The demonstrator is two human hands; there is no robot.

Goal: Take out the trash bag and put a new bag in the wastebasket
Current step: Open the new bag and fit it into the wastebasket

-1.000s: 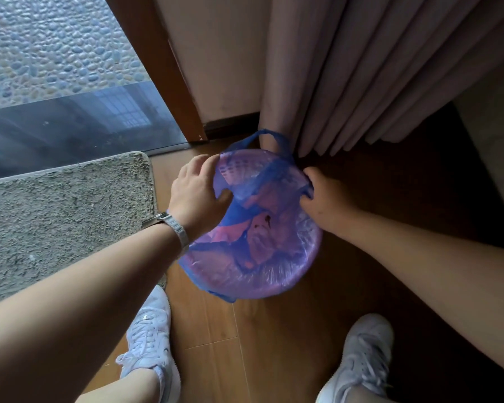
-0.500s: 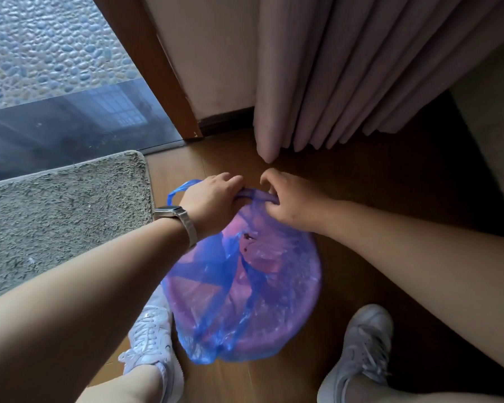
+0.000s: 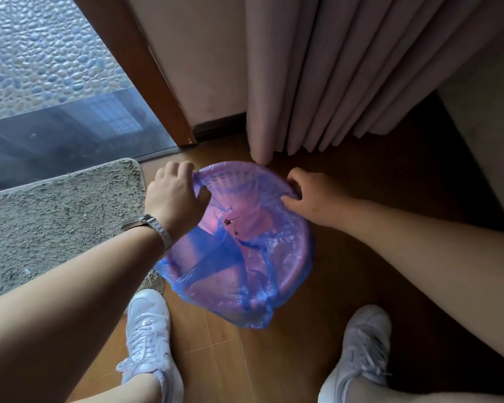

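A round pink wastebasket (image 3: 239,181) with a latticed wall stands on the wood floor between my feet and the curtain. A thin blue trash bag (image 3: 230,257) lines it and is folded down over the rim, hanging loose at the near side. My left hand (image 3: 175,193), with a metal watch on the wrist, grips the bag's edge at the far left of the rim. My right hand (image 3: 306,190) pinches the bag at the far right of the rim. A small dark scrap lies inside the bag.
A shaggy grey mat (image 3: 56,222) lies to the left, touching the basket's side. Pink curtain folds (image 3: 317,82) hang just behind the basket. A glass door with a brown frame (image 3: 146,68) is at the far left. My white sneakers (image 3: 149,338) stand in front.
Both hands, close together at the bag's far edge half a second ago, have spread apart to the left and right of the rim, pulling the bag open over the basket.
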